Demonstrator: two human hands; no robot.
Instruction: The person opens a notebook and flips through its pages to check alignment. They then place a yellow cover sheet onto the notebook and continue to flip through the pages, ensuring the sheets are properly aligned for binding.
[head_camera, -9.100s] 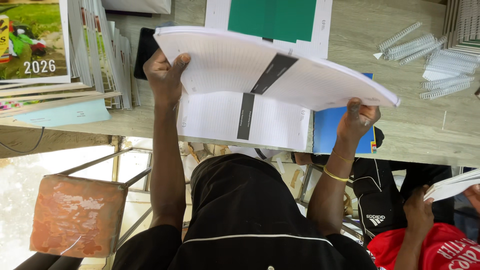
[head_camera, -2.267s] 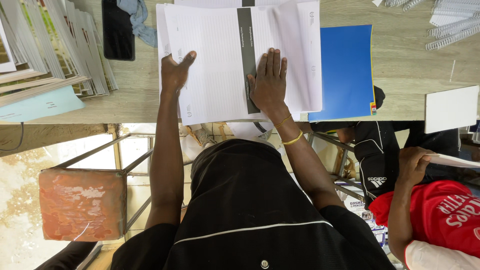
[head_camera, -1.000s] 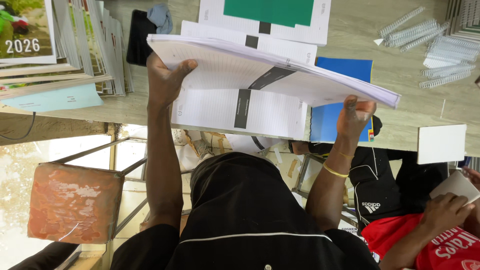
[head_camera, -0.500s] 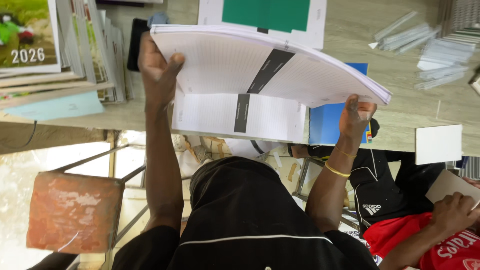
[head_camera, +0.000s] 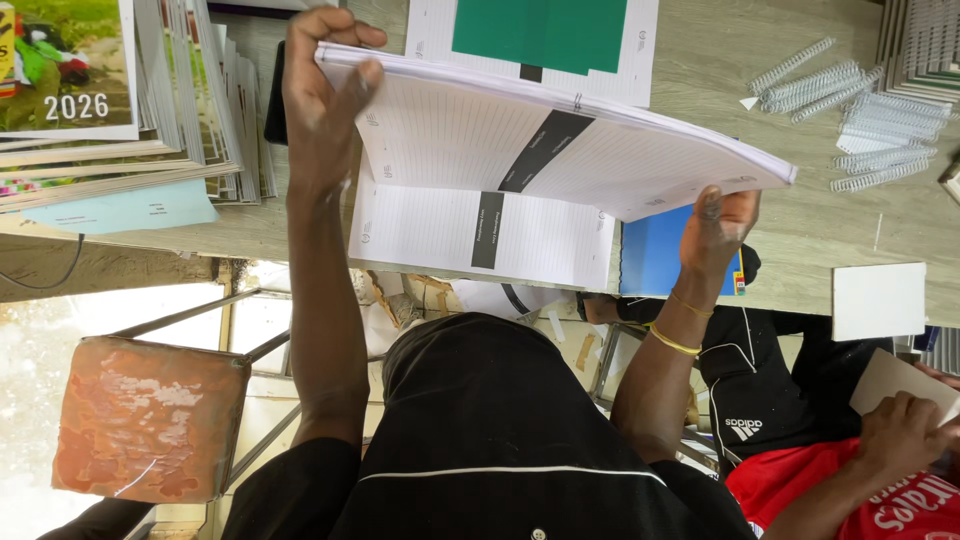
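Head view: a thick stack of ruled sheets (head_camera: 560, 135) is held above the counter (head_camera: 800, 230) between both hands. The left hand (head_camera: 322, 100) is closed on the stack's left end, thumb pressed on top at the corner and fingers curled behind the edge. The right hand (head_camera: 718, 225) is closed on the stack's right corner from beneath, the thumb up against the underside. The stack is carried tilted, its left end higher in the picture than its right, and a dark band is seen running across its top sheet.

Directly below the stack, a second pile of ruled sheets (head_camera: 480, 235) with the same dark band is laid flat on the counter. Just right of that pile, under the stack's right corner, a blue cover (head_camera: 655, 265) is seen. Beyond the stack, a green sheet (head_camera: 540, 30) is laid on white paper. Left of the stack, calendars (head_camera: 110, 110) are fanned out. Far right of the stack, white spiral coils (head_camera: 850, 110) are scattered. Below and right of the stack, another person's hand (head_camera: 900, 435) is seen on a white card (head_camera: 895, 380).
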